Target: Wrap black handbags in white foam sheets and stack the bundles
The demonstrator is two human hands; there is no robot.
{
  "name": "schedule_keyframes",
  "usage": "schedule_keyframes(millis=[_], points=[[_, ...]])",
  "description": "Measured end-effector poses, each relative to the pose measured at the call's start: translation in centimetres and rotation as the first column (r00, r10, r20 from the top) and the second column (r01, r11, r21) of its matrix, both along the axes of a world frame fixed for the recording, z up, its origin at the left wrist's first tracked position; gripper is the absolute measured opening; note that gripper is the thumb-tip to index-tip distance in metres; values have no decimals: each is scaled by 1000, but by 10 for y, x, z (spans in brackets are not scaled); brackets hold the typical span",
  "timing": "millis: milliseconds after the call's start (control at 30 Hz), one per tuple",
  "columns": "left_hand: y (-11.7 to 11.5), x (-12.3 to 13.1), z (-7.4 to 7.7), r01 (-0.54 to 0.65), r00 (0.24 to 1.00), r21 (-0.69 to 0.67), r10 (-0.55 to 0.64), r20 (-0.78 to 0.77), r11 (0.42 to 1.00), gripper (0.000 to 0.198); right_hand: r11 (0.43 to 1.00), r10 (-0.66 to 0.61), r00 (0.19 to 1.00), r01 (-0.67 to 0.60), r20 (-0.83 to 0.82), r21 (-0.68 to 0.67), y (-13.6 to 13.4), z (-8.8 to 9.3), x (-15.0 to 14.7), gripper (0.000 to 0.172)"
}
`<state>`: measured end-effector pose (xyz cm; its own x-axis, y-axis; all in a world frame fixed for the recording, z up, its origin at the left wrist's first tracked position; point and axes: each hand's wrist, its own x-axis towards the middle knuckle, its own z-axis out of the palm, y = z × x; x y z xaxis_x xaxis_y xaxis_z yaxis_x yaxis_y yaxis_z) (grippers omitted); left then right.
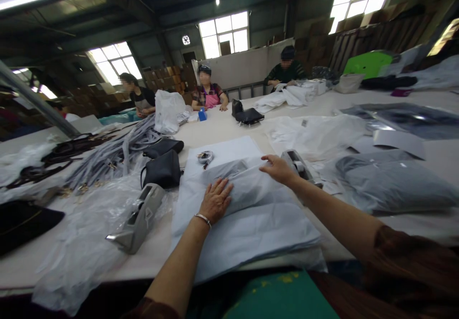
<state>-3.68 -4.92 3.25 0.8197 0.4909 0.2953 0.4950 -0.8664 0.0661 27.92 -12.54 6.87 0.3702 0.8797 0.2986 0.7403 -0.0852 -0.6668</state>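
Note:
A whitish, see-through plastic bag (pixel 251 190) with a greyish, soft-looking item inside lies on a stack of pale sheets (pixel 258 228) in front of me. My left hand (pixel 216 198) rests flat on the bag, fingers spread. At the bag's upper right edge is my right hand (pixel 278 169), its thumb and forefinger apart and touching the plastic. A coiled strap in clear wrap (pixel 205 157) sits just beyond the bag. Grey tape dispensers stand on both sides, one at the left (pixel 139 218) and one partly behind my right hand (pixel 299 163).
Black pouches (pixel 163 168) and a heap of wrapped straps (pixel 107 151) lie to the left, near crumpled clear plastic (pixel 89 228). At right is a filled grey bag (pixel 398 180). Several people sit across the table, one in a pink apron (pixel 211 100).

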Motion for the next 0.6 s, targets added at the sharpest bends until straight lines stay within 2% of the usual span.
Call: schedule_keyframes(millis=[133,233,367,467,533,600], points=[[-2,1,2,-12,999,9,13,-37,1000,50,995,-91,987,95,129,-25,13,-20,2,32],[-3,2,6,-23,998,-1,23,-64,1000,49,995,-88,967,97,239,-26,16,-34,2,29],[-5,3,10,-22,997,-11,21,-78,1000,49,995,-94,952,96,290,8,21,-37,-1,29],[-4,4,10,-22,997,-17,20,-76,1000,49,981,-187,954,192,232,4,31,-29,-1,41],[-4,4,10,-22,997,-19,21,-74,1000,48,947,-287,949,302,128,-112,41,-25,-1,58],[-3,4,10,-21,997,-18,19,-75,1000,48,909,-337,941,334,30,-249,51,-23,0,71]])
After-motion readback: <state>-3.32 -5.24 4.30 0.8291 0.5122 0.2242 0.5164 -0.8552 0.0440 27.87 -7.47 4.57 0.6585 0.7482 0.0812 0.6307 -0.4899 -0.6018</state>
